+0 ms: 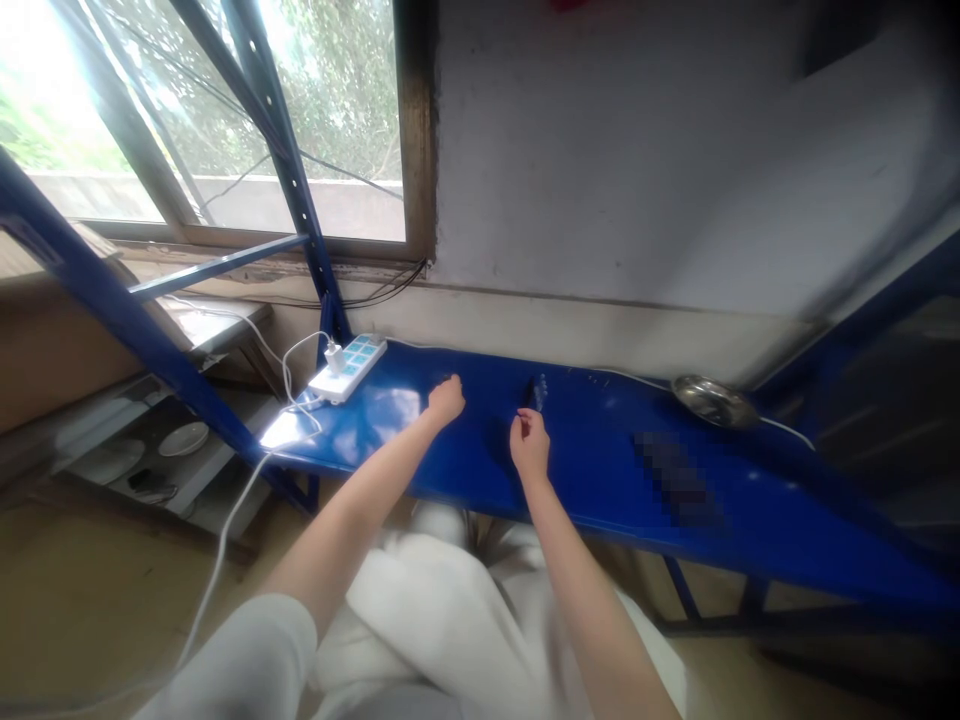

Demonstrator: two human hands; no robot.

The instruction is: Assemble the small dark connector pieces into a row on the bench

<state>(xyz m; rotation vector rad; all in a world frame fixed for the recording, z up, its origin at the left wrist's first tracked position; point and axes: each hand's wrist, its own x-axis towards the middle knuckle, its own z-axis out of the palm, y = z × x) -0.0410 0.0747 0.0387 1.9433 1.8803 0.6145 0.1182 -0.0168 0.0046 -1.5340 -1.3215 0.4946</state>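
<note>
My left hand (448,401) is closed just above the blue tabletop (465,470). A small dark bit shows at its fingertips, too small to name. To its right, my right hand (530,442) is curled with thumb and fingers pinched together. Whatever it may hold is hidden. Right beyond the right fingertips lies a small black object (529,390), beside a row of small clear, bluish pieces (541,392). I cannot tell whether the fingers touch them.
A white power strip (349,368) with a plugged-in white cable stands at the left end, near a blue upright post (300,200). A round metal dish (712,401) sits at the back right. A pixelated dark object (671,475) lies nearer. Several tiny bits lie along the back.
</note>
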